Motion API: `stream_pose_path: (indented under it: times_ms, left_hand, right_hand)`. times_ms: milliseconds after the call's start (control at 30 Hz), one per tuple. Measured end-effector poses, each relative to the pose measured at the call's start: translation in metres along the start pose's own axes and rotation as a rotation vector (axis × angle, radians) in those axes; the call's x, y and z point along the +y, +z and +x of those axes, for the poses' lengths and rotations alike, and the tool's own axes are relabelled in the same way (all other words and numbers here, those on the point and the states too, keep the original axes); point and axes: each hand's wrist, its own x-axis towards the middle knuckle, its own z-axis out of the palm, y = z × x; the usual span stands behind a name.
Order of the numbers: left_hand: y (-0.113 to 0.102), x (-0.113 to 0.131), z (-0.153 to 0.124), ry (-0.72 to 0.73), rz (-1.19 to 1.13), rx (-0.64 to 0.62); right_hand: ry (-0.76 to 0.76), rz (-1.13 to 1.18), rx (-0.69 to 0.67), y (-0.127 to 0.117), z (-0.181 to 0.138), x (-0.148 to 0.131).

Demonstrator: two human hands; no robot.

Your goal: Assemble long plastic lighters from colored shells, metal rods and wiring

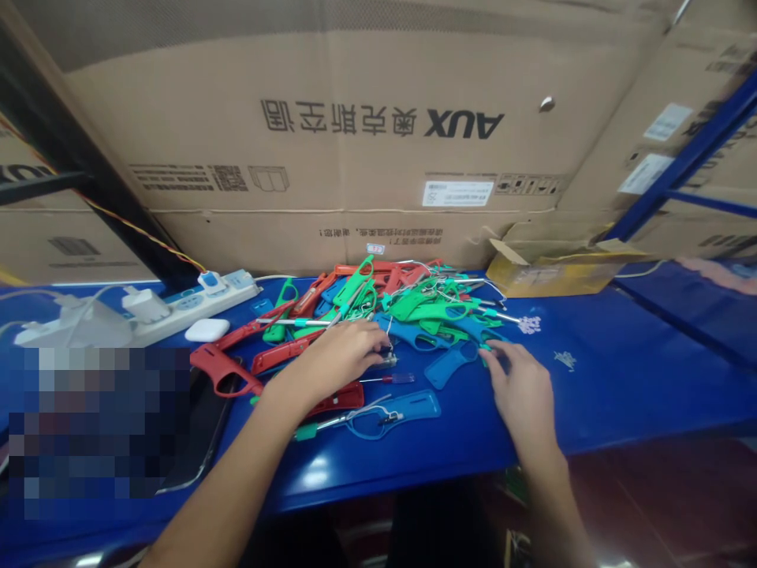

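Observation:
A heap of red, green and blue plastic handle pieces with metal rods [408, 308] lies on a blue table [620, 379]. My left hand [340, 355] reaches into the heap's near edge, fingers curled over a small clear part beside a red piece [340, 397]. My right hand [520, 386] rests on the table right of the heap, its fingertips touching a green piece next to a blue handle [449, 364]. A blue handle with a metal rod [384, 414] lies alone nearer to me.
A white power strip with plugs [177, 304] and a small white case [206, 329] sit at the left. Big cardboard boxes [367, 142] wall the table's back. A small torn yellow box [556, 268] stands at the back right. A blurred patch covers the lower left.

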Motion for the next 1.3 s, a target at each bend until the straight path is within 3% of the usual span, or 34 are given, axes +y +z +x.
stream_pose_path:
  times_ms: [167, 300, 400, 633, 733, 900, 1033, 1167, 1300]
  left_hand:
    - [-0.006, 0.018, 0.002, 0.147, -0.03, 0.184]
    - [-0.002, 0.037, 0.005, 0.184, -0.083, 0.206]
    - [0.008, 0.046, 0.008, 0.169, -0.064, 0.21]
    - [0.021, 0.041, 0.012, 0.2, -0.049, 0.225]
    - [0.015, 0.033, 0.012, 0.22, -0.084, 0.264]
    - [-0.003, 0.024, 0.008, 0.212, -0.16, 0.271]
    - [-0.003, 0.037, -0.023, 0.051, -0.271, 0.398]
    - [0.017, 0.061, -0.074, -0.19, -0.286, 0.554]
    - [0.033, 0.075, -0.107, -0.22, -0.178, 0.608]
  right_hand:
    - [0.096, 0.298, 0.146, -0.006, -0.01, -0.032]
    - [0.203, 0.603, 0.09, -0.002, -0.018, -0.055]
    - [0.23, 0.74, -0.028, 0.001, -0.026, -0.062]
    - [-0.135, 0.683, -0.158, 0.002, -0.037, -0.062]
    - [-0.27, 0.585, -0.195, 0.002, -0.036, -0.066]
    - [-0.336, 0.561, -0.258, 0.001, -0.036, -0.071]
    - [-0.421, 0.57, -0.297, -0.004, -0.037, -0.072]
    - [-0.596, 0.395, -0.292, -0.01, -0.042, -0.073]
    - [-0.719, 0.309, -0.335, -0.011, -0.045, -0.074]
